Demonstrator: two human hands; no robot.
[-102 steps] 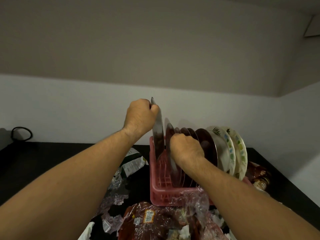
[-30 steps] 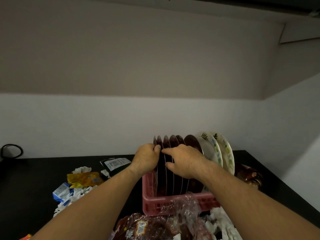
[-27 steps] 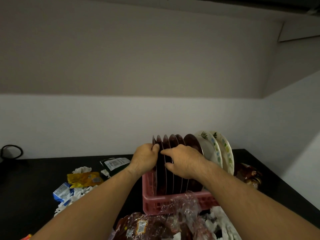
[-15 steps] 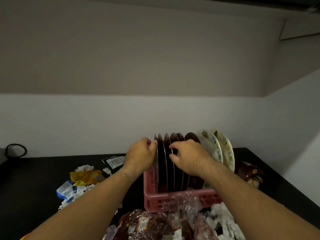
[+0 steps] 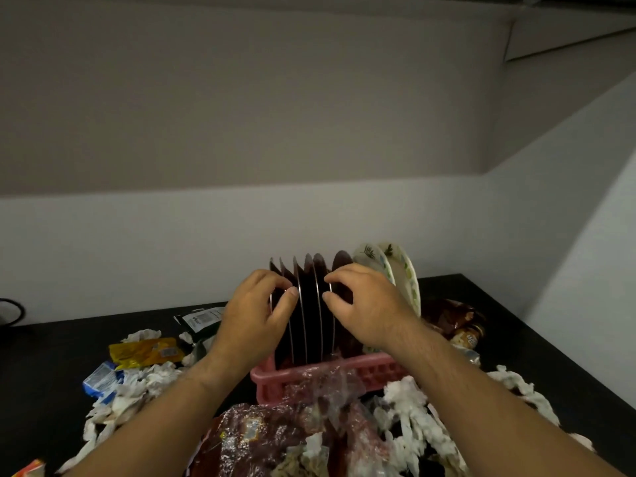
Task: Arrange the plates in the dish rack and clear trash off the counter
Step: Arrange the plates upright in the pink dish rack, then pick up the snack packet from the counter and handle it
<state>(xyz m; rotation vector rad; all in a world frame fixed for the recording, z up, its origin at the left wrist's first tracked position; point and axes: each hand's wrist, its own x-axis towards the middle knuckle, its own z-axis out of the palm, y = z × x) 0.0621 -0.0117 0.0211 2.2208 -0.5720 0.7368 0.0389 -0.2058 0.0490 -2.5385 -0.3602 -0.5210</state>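
Both forearms reach forward. Left hand [image 5: 260, 315] pinches a rim among the dark plates [image 5: 309, 315] standing upright in the pink rack [image 5: 377, 371]; right hand [image 5: 368, 304] pinches another rim. Rack sits on the tabletop [image 5: 51, 356].

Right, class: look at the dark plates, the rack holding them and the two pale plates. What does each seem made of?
Dark plates: probably polished steel, thin bright rims, reflective faces. Rack: pink moulded plastic, matte, lattice wall. Pale plates: glossy ceramic or melamine, printed leaves; which is unclear.
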